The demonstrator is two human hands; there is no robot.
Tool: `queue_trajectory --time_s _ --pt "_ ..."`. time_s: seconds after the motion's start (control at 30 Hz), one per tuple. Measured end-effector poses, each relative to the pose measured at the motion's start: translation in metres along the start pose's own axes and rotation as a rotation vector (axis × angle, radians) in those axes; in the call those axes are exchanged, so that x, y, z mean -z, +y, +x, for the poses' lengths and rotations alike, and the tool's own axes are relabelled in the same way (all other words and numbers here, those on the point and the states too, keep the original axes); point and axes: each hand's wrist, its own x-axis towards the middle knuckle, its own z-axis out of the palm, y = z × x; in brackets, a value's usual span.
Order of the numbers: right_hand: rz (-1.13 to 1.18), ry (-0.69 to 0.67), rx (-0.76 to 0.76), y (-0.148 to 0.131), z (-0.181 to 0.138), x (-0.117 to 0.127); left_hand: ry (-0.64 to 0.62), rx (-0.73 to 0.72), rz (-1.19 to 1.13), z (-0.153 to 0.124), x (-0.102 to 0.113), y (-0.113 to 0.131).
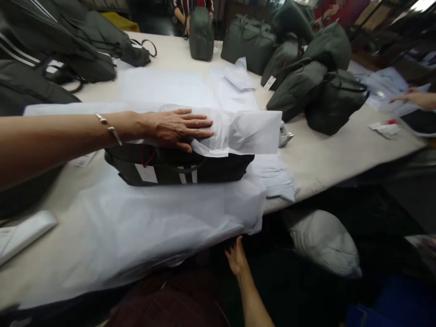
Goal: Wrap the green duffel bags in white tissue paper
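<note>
My left hand point(177, 128) lies flat, fingers stretched out, on a white sheet of wrapping paper point(254, 131) that covers the top of a dark green bag point(221, 169). A metal bracelet point(108, 128) is on my left wrist. The bag has a white tag point(146, 173) on a red string and two white stripes. Under it spreads a large white wrapping sheet point(163, 218) that hangs over the table's front edge. Just below that edge is my right hand point(236, 258), empty with its fingers apart, close to the sheet's border; I cannot tell if they touch.
Several dark green bags point(327, 91) stand at the back right, and more bags point(61, 50) lie at the left. White papers point(272, 175) lie beside the bag on the table point(316, 159). A stuffed white sack point(323, 243) is below. Another person's hand point(415, 97) is at far right.
</note>
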Motion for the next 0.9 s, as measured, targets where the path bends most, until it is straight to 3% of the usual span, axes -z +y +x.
queue_trajectory --time_s 0.13,0.23,0.3,0.37,0.47,0.53,0.57,0.63,0.7,0.77,0.83,0.9 --pt "0.198 -0.256 -0.082 0.033 0.008 -0.021 -0.073 0.061 0.09 0.005 -0.001 -0.002" --pt "0.29 -0.383 -0.105 0.047 -0.01 -0.028 -0.045 -0.008 0.122 0.009 -0.003 -0.005" --pt "0.29 -0.424 -0.094 0.056 -0.028 -0.027 -0.023 -0.059 0.112 0.01 -0.003 -0.007" --pt "0.203 -0.341 -0.046 0.062 -0.045 -0.023 -0.027 -0.059 0.095 0.009 -0.003 -0.007" --pt "-0.092 0.131 0.247 0.053 -0.065 -0.017 -0.034 -0.027 0.074 0.007 -0.002 -0.005" --pt "-0.387 0.376 0.645 0.03 -0.074 -0.018 -0.014 -0.024 0.048 0.005 -0.001 -0.003" --pt "-0.565 0.395 0.874 0.014 -0.078 -0.022 -0.006 -0.027 0.033 0.005 -0.001 -0.002" --pt "-0.974 0.229 1.259 -0.02 -0.084 -0.038 0.003 -0.029 0.007 0.004 -0.001 0.001" --pt "-1.346 -0.025 1.438 -0.047 -0.087 -0.057 0.007 -0.024 -0.007 0.003 -0.001 0.003" --pt "-1.579 -0.166 1.458 -0.06 -0.086 -0.071 0.021 -0.026 -0.009 0.002 -0.001 0.004" --pt "-1.667 -0.139 1.437 -0.058 -0.084 -0.07 0.044 -0.051 0.004 0.001 -0.001 0.004" --pt "-1.686 -0.06 1.41 -0.044 -0.085 -0.054 0.064 -0.073 0.022 0.0 -0.001 0.003"
